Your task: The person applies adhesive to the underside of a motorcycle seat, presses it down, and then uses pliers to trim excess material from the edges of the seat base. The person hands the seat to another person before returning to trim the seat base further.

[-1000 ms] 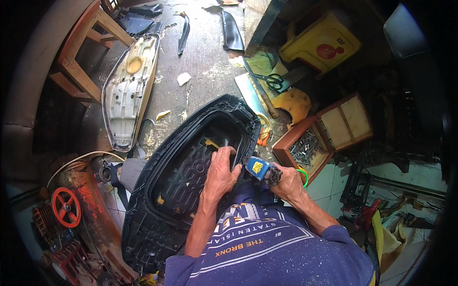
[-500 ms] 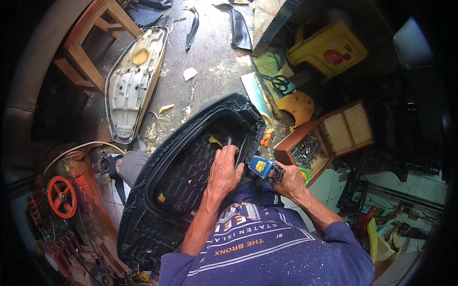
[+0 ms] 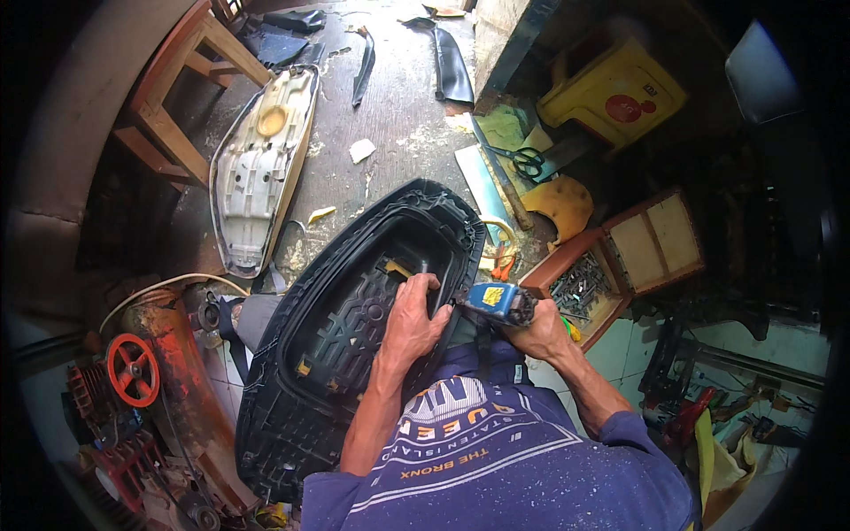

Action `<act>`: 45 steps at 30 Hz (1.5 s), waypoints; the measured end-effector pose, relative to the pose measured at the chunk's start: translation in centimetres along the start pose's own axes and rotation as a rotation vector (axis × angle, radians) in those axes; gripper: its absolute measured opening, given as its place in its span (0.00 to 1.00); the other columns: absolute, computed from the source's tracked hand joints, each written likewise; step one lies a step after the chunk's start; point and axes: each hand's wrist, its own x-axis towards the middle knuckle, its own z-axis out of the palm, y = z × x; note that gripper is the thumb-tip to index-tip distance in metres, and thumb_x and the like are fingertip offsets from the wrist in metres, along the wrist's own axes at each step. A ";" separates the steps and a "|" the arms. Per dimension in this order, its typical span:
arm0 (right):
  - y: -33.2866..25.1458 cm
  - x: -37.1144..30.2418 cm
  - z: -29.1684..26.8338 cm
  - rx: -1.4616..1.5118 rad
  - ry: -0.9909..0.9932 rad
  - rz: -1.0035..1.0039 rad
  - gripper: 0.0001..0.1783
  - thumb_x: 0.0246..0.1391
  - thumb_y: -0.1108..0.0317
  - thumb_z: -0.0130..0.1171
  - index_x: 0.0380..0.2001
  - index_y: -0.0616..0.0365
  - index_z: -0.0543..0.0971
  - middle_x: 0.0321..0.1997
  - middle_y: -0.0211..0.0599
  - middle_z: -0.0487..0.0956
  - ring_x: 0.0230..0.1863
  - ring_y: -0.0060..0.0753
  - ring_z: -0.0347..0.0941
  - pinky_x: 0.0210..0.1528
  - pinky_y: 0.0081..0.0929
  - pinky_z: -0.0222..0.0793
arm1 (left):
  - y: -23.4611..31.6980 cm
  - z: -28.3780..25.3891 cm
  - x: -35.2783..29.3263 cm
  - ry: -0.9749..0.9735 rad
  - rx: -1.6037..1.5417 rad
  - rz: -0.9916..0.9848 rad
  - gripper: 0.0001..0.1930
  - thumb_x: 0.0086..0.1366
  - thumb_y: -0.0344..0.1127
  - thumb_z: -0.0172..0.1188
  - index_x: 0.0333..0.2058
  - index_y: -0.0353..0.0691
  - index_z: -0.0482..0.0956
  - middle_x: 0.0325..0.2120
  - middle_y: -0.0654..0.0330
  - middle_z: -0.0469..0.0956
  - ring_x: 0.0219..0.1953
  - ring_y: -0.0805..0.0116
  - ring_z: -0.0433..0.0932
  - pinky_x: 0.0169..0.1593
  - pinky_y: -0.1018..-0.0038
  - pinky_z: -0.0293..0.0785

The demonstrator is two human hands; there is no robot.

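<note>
1. I see the black shell [image 3: 301,292] slanting from centre to lower left, hollow side up.
2. The blue tool [image 3: 494,299], right of centre, points its nose at the shell's right rim; I judge the step is working that rim.
3. My right hand [image 3: 542,332] is clamped round the tool.
4. My left hand [image 3: 413,317] overlies the rim; I can't tell its grip. Next calls for steady bracing.
</note>
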 end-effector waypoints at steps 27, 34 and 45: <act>0.2 2.4 -8.6 -0.012 -0.046 -0.088 0.18 0.51 0.73 0.70 0.46 0.65 0.85 0.41 0.47 0.88 0.40 0.41 0.87 0.47 0.32 0.81 | 6.9 3.0 4.4 0.209 0.236 -0.079 0.16 0.66 0.46 0.67 0.32 0.38 0.78 0.28 0.49 0.84 0.31 0.43 0.84 0.33 0.53 0.77; -0.8 2.9 -7.6 -0.078 0.004 -0.220 0.18 0.48 0.73 0.68 0.45 0.59 0.84 0.30 0.50 0.84 0.32 0.55 0.84 0.35 0.42 0.79 | 6.0 3.2 4.4 0.196 0.228 -0.039 0.11 0.66 0.38 0.66 0.36 0.37 0.76 0.33 0.49 0.84 0.34 0.42 0.83 0.35 0.52 0.77; -3.1 2.3 -5.3 -0.137 0.073 -0.151 0.15 0.50 0.73 0.67 0.43 0.58 0.85 0.31 0.52 0.85 0.34 0.55 0.85 0.35 0.42 0.81 | 4.0 3.7 4.0 0.183 0.298 0.043 0.13 0.65 0.39 0.68 0.37 0.38 0.74 0.30 0.51 0.80 0.32 0.48 0.84 0.31 0.55 0.79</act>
